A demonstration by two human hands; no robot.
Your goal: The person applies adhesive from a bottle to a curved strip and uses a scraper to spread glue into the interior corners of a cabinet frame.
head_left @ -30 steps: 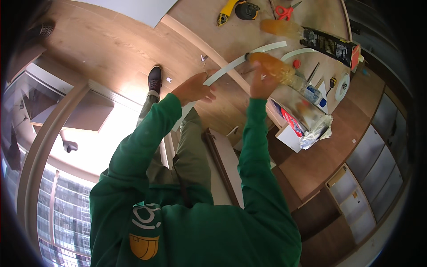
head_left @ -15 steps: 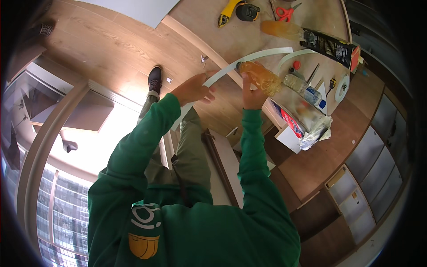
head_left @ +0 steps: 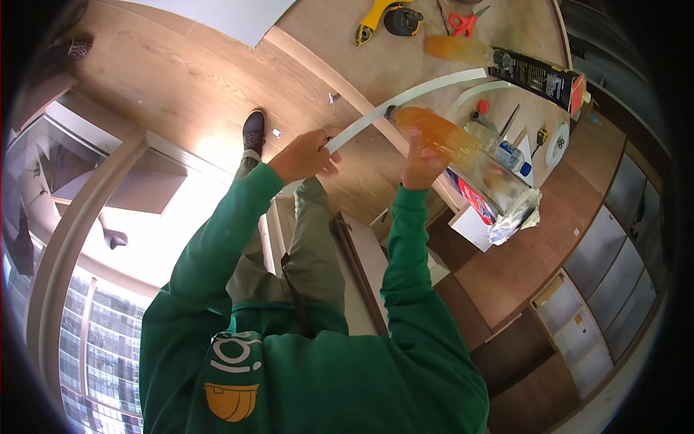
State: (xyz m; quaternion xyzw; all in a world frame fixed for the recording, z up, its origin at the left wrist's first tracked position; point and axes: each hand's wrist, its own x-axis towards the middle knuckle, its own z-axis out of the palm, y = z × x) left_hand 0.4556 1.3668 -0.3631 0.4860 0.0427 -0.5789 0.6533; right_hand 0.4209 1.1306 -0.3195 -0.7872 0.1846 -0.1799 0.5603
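My left hand point(head_left: 302, 155) is closed around the near end of a long, flat white strip point(head_left: 409, 94). The strip curves up and right, its far end over the wooden table. In my right hand point(head_left: 423, 165) is a clear plastic bottle of amber liquid point(head_left: 434, 134), lying nearly level and gripped by its side. Its dark tip points left, right beside the strip; whether they touch I cannot tell. The bottle's right end is smeared by motion.
On the table point(head_left: 318, 25) are a yellow cutter point(head_left: 370, 22), a tape measure point(head_left: 403, 19), red scissors point(head_left: 463, 24), a second amber bottle point(head_left: 457, 48), a black box point(head_left: 538, 78), a water bottle point(head_left: 507, 155) and a tape roll point(head_left: 556, 143). Crumpled foil point(head_left: 515, 218) tops a box at the near edge.
My right hand has shifted right and slightly nearer, and the bottle lies more stretched out. My left hand has moved a little left and nearer. The strip's far end has slid up and right.
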